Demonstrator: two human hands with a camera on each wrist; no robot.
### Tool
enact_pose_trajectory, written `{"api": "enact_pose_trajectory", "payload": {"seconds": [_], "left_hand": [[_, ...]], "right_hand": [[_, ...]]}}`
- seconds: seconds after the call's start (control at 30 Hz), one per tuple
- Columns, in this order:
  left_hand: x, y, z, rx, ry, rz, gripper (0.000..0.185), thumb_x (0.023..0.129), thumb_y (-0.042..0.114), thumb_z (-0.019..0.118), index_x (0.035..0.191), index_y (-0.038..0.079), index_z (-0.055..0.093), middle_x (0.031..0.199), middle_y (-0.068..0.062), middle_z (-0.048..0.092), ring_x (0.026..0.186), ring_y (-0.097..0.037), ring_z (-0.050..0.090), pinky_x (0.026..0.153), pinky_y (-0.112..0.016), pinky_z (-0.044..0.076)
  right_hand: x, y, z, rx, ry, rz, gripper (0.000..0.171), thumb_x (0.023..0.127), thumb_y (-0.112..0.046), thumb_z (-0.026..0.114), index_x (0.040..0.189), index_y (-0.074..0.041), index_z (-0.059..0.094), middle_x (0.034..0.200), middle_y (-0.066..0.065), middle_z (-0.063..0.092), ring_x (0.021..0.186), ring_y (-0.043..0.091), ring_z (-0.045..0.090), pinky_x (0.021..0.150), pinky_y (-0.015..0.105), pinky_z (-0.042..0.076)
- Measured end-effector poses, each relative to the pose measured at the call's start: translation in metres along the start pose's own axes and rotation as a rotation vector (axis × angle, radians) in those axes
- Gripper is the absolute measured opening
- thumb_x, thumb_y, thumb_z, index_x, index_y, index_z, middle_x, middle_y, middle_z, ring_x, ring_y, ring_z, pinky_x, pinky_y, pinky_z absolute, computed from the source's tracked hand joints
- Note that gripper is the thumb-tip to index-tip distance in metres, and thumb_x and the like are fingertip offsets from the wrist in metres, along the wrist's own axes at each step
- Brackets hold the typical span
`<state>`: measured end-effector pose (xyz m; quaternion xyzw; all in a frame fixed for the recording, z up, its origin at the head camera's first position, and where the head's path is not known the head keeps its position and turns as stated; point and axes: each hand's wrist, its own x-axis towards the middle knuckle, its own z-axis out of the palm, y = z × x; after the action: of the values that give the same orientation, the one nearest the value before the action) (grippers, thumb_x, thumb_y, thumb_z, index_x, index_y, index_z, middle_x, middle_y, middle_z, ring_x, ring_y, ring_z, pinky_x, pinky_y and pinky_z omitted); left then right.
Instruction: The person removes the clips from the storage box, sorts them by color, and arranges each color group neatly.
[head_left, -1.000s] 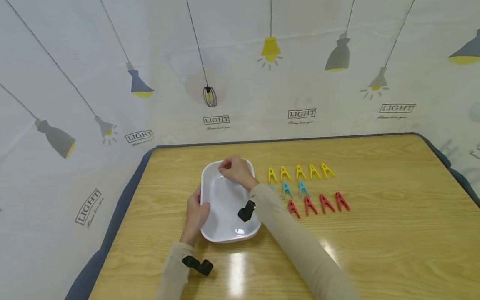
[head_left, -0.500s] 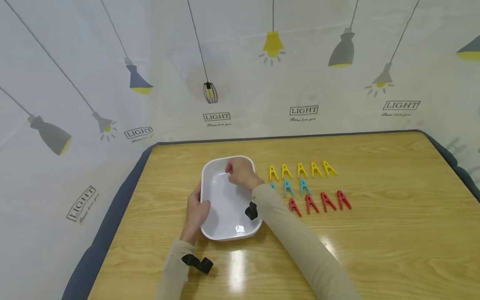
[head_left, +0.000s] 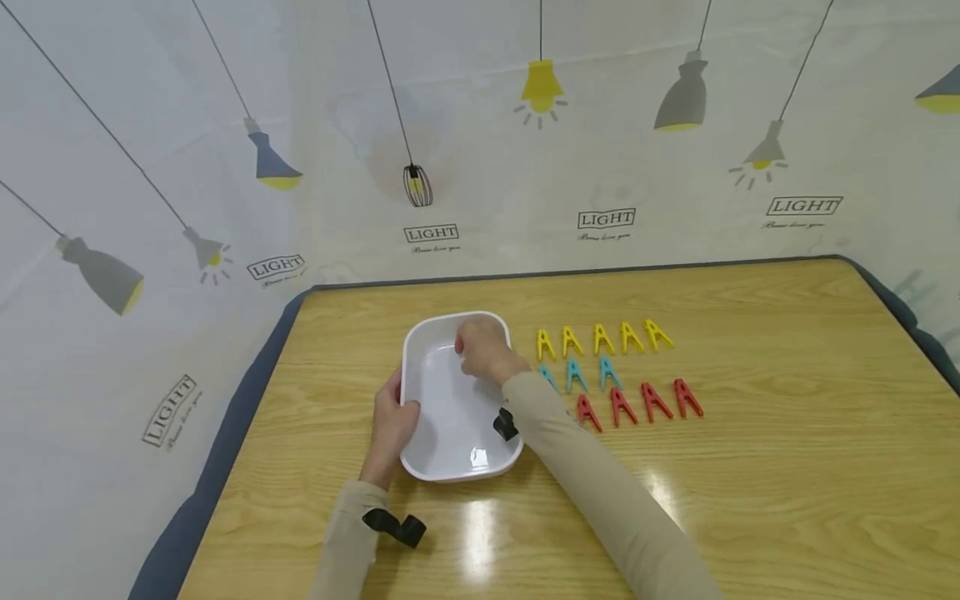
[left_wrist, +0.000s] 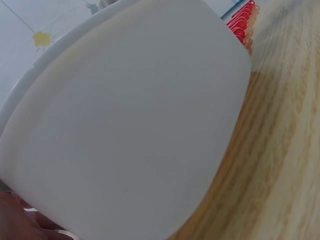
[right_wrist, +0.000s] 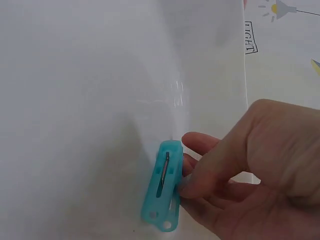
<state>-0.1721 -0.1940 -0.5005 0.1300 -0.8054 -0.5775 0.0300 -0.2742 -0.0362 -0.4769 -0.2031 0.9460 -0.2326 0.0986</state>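
A white rectangular dish [head_left: 442, 400] sits on the wooden table [head_left: 750, 483]. My left hand [head_left: 392, 427] grips its left rim; in the left wrist view the dish's outer wall [left_wrist: 130, 125] fills the frame. My right hand [head_left: 483, 350] hovers inside the dish near its far right corner and pinches a teal clothespin [right_wrist: 162, 192] between thumb and fingers, just above the dish floor [right_wrist: 75, 100]. The head view hides the pin behind the hand.
Right of the dish lie rows of clothespins: yellow ones [head_left: 600, 339] farthest, teal ones [head_left: 588, 375] in the middle, red ones [head_left: 637, 404] nearest. A printed curtain [head_left: 480, 125] backs the table. Black wrist straps [head_left: 397, 527] show on both sleeves.
My right hand has shifted slightly rightward and nearer within the dish's far end. The left hand and the dish have stayed put.
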Motion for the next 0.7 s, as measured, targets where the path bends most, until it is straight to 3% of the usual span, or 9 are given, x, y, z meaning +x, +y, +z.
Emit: {"api": "enact_pose_trajectory", "payload": {"seconds": [0.17, 0.37, 0.5, 0.7], "left_hand": [[0.0005, 0.0003, -0.0005, -0.002, 0.003, -0.008, 0.076, 0.075, -0.015, 0.04, 0.15, -0.007, 0.04, 0.148, -0.03, 0.049, 0.133, -0.04, 0.051, 0.115, -0.051, 0.042], [0.0027, 0.0024, -0.0018, 0.002, 0.006, -0.032, 0.075, 0.076, -0.015, 0.04, 0.151, -0.007, 0.04, 0.148, -0.03, 0.049, 0.134, -0.041, 0.051, 0.115, -0.051, 0.041], [0.0027, 0.0025, -0.002, 0.003, -0.007, -0.038, 0.076, 0.076, -0.015, 0.041, 0.151, -0.006, 0.039, 0.15, -0.029, 0.048, 0.135, -0.04, 0.05, 0.116, -0.051, 0.041], [0.0017, 0.0024, -0.0011, -0.011, -0.011, -0.033, 0.077, 0.075, -0.014, 0.04, 0.152, -0.006, 0.039, 0.15, -0.029, 0.047, 0.135, -0.041, 0.051, 0.115, -0.052, 0.041]], "right_hand": [[0.0, 0.0028, 0.001, 0.081, 0.009, -0.05, 0.022, 0.078, 0.003, 0.075, 0.097, -0.006, 0.071, 0.094, 0.007, 0.068, 0.09, 0.02, 0.059, 0.088, 0.032, 0.05], [0.0029, 0.0051, 0.0023, 0.256, 0.043, -0.086, 0.018, 0.085, 0.004, 0.066, 0.101, -0.002, 0.07, 0.099, 0.011, 0.07, 0.09, 0.02, 0.061, 0.086, 0.031, 0.055], [0.0014, 0.0049, 0.0012, 0.261, 0.034, -0.096, 0.021, 0.082, 0.005, 0.068, 0.103, -0.001, 0.07, 0.096, 0.01, 0.069, 0.089, 0.02, 0.058, 0.085, 0.03, 0.054], [-0.0023, 0.0032, 0.0001, 0.189, -0.051, -0.066, 0.032, 0.079, 0.002, 0.075, 0.109, 0.0, 0.067, 0.094, 0.009, 0.064, 0.086, 0.019, 0.056, 0.081, 0.029, 0.051]]}}
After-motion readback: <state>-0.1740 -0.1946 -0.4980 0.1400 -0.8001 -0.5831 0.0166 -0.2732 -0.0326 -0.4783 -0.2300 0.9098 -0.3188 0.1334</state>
